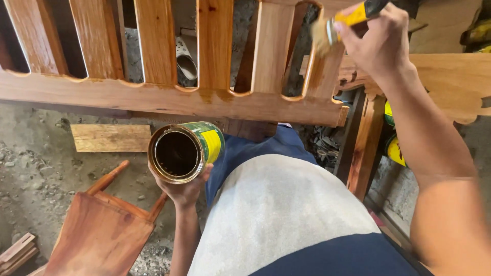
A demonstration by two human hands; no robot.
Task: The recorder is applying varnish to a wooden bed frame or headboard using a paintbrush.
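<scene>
Left hand (183, 190): it holds a round tin can (185, 151) from below. The fingers wrap under the can's side. The can is tipped, so its open mouth faces up at the camera. Inside it looks dark brown.
Right hand (378, 43): it is closed tight on a paintbrush (341, 23) with a yellow handle. The handle sticks out past the top of the fist. The bristles point left, out from the fingers.
Brush tip: it touches one upright slat (323, 66) of a wooden slatted frame (169, 99).
Frame: shiny and wet-looking along its long bottom rail, just above the can.
Ground: grey dirt, with a flat wood board (111, 138) left of the can and a reddish wooden piece (99, 230) lower down.
Legs: blue shorts (255, 153) and a grey shirt (281, 209).
</scene>
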